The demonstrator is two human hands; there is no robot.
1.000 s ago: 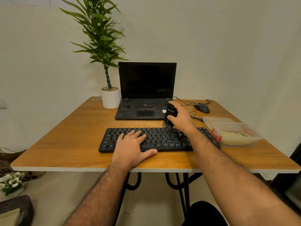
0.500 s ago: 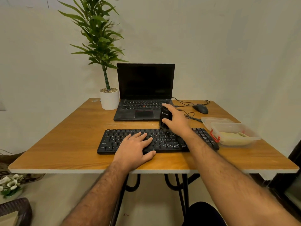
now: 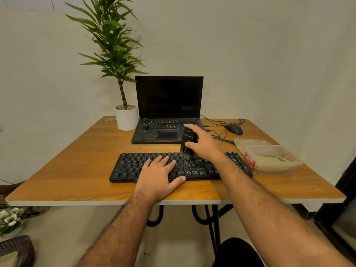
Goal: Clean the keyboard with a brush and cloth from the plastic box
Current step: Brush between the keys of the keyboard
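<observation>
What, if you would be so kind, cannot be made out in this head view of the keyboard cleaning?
- Keyboard: the left hand and right forearm cover many keys; the legends are too small to read.
- Brush: the right hand hides one side; the bristle tips are blurred.
- Plastic box: the yellowish contents are indistinct through its wall.
- Laptop: its screen is dark.

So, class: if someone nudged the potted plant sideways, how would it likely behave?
The plant stands far taller than its small white pot, so it probably tips easily. The pot looks smooth and may slide on the table.
</observation>
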